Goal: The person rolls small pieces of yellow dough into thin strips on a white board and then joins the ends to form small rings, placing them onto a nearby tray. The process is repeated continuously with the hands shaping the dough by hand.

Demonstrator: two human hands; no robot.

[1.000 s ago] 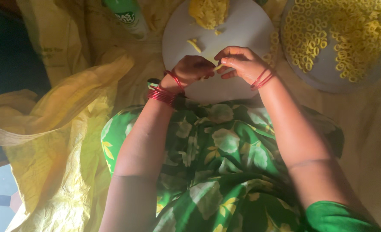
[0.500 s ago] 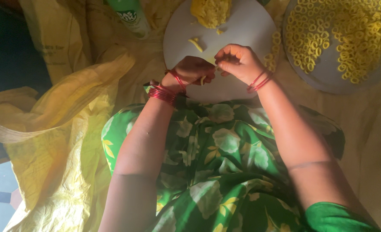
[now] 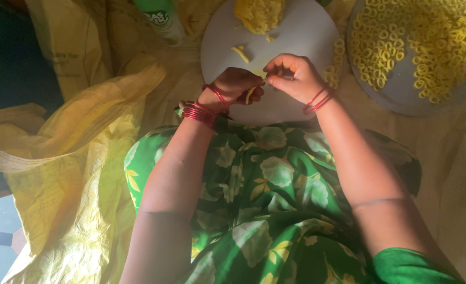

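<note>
**A:** ok going left to right, what's in the shot? Far left I see crinkly yellow plastic sheeting spread over the floor, and a green-capped bottle at the upper left of the frame.

**B:** yep. Then the round white board at top centre, with a lump of yellow dough at its far edge and a small stray dough piece lying just left of the middle. Both hands work over the near half of the board, above a green floral lap.

**A:** how far along is it, you reckon?

**B:** my guess is well underway but nowhere near done. The grey tray at upper right is already covered with loads of little yellow dough rings, and a few more rings sit on the sheeting between board and tray. But a decent lump of dough remains, so more shaping is left.

**A:** and the grip?

**B:** left hand, red bangles on the wrist, is curled nearly closed with a thin strip of dough pinched at its fingertips, the end poking down. Right hand is just beside it, fingers bunched tight, thumb and forefinger pinching toward the same strip. Can't tell if the right fingertips actually touch the dough or just the left fingers, it's too small and shadowed there.

**A:** so the strip is held just above the board, lower centre of it?

**B:** looks that way, between the two hands.
</note>
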